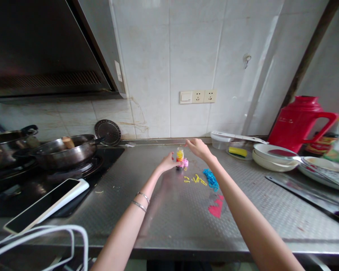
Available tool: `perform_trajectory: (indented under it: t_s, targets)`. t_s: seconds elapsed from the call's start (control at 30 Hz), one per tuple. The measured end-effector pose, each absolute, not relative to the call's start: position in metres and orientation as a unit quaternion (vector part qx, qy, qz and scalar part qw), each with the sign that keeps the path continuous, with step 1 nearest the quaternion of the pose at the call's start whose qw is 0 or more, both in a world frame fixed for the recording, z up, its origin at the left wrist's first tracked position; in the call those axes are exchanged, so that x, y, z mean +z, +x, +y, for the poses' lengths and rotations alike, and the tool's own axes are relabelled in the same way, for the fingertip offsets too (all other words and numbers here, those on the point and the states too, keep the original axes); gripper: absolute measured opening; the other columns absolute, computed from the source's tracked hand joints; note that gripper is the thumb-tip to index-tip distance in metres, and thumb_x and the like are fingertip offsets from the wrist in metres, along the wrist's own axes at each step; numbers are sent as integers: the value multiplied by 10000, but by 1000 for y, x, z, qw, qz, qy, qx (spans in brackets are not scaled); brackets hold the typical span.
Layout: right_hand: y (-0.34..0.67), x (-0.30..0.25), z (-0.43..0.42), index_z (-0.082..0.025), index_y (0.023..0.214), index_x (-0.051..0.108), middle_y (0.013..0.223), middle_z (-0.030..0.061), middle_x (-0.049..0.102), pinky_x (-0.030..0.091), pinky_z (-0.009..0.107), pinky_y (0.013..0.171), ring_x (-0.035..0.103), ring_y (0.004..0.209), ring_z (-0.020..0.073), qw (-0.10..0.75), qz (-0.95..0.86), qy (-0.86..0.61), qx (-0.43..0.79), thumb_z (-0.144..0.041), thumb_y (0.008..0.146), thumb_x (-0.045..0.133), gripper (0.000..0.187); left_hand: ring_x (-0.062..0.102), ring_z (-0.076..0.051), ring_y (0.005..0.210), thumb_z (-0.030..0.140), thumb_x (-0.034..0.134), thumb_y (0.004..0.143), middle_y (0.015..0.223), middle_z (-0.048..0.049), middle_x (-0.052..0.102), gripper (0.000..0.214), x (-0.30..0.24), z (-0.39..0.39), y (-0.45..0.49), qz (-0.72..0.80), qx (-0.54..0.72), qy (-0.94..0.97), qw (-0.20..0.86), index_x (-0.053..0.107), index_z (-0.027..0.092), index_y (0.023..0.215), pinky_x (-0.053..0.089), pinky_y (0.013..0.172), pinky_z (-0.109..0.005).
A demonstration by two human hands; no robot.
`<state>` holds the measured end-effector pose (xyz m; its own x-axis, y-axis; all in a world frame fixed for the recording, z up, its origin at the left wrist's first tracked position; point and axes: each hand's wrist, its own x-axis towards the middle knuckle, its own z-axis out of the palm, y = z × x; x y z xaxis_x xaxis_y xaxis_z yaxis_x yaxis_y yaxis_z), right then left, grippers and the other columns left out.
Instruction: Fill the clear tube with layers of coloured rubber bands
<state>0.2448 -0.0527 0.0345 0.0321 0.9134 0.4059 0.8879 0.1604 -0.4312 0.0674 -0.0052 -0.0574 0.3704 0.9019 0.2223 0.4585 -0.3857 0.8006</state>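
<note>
A small clear bottle [180, 156] with yellow bits inside stands upright on the steel counter [169, 210]. My left hand [167, 163] curls round its left side, touching it. My right hand [198, 147] hovers just above and right of the bottle, fingers bent and pointing left toward its top. A small pink piece [185, 163] lies at the bottle's base. Loose yellow rubber bands [195, 179], a heap of blue ones [211, 178] and a heap of red ones [217, 207] lie in front of the bottle, under my right forearm.
A gas hob with two metal pans [62, 149] fills the left. A phone [45, 205] and white cable lie near the front left. Bowls and plates [274, 155], a sponge dish [237, 151], a red thermos jug [298, 122] and a knife [307, 195] crowd the right.
</note>
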Motion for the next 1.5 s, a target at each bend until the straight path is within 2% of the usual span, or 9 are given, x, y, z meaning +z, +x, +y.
perform_trajectory:
  t_s: [0.1, 0.17, 0.27, 0.57, 0.87, 1.0, 1.2, 1.4, 1.5]
  targets:
    - [263, 3, -58, -171, 800, 698, 777, 68, 682, 405, 225, 622, 604, 724, 182, 360, -699, -618, 30, -361, 790, 414, 342, 586, -192, 803, 357, 704, 581, 900, -107, 640, 512, -39, 1, 45, 439, 301, 802, 271, 606, 100, 1012, 441, 714, -277]
    - [271, -23, -59, -172, 784, 701, 762, 52, 687, 411, 217, 607, 610, 702, 175, 346, -715, -603, 70, -318, 744, 472, 274, 588, -169, 731, 278, 677, 598, 767, -70, 654, 261, -33, 4, 31, 454, 253, 821, 237, 662, 116, 802, 440, 679, -258]
    - [275, -56, -57, -179, 744, 710, 708, 35, 686, 418, 209, 615, 615, 684, 168, 296, -735, -601, 107, -241, 684, 515, 213, 571, -135, 610, 209, 678, 553, 622, -28, 636, 136, -35, 5, 17, 494, 154, 828, 214, 664, 135, 667, 424, 592, -222]
    - [262, -72, -48, -231, 758, 713, 746, 21, 686, 419, 204, 624, 610, 693, 149, 228, -755, -605, 110, -168, 649, 509, 240, 514, -103, 470, 137, 560, 569, 510, -26, 587, 90, -43, 1, 6, 519, 48, 817, 249, 646, 123, 592, 374, 478, -195]
    - [255, -73, -51, -228, 708, 676, 740, 16, 664, 393, 205, 586, 596, 686, 140, 203, -756, -614, 105, -276, 703, 568, 118, 508, -99, 481, 203, 551, 573, 534, -35, 612, 104, -25, -13, 8, 510, 2, 812, 283, 621, 136, 534, 336, 442, -173]
    - [255, -76, -48, -215, 722, 649, 776, 22, 645, 378, 198, 587, 577, 703, 131, 187, -772, -601, 87, -237, 737, 536, 116, 523, -100, 496, 177, 607, 552, 559, -34, 621, 68, -24, -15, 8, 511, -13, 804, 303, 633, 135, 599, 361, 452, -173]
    - [258, -80, -48, -181, 748, 620, 846, 40, 611, 380, 188, 625, 553, 714, 114, 179, -785, -589, 69, -232, 768, 485, 146, 527, -95, 483, 62, 558, 563, 526, -19, 582, 75, -31, -12, 10, 514, -3, 800, 310, 596, 118, 595, 405, 463, -181]
    - [280, -67, -57, -146, 732, 666, 895, 78, 611, 409, 209, 678, 553, 730, 131, 210, -791, -568, 88, -205, 704, 526, 155, 525, -106, 451, 31, 547, 562, 466, -12, 539, 88, -39, -5, 12, 534, 5, 788, 307, 581, 108, 589, 454, 473, -220]
    - [290, -57, -66, -140, 694, 676, 784, 66, 641, 414, 217, 633, 555, 681, 141, 190, -784, -579, 119, -216, 670, 554, 146, 524, -106, 455, 45, 563, 558, 468, -7, 534, 87, -40, -4, 15, 527, -5, 788, 318, 585, 106, 616, 469, 479, -232]
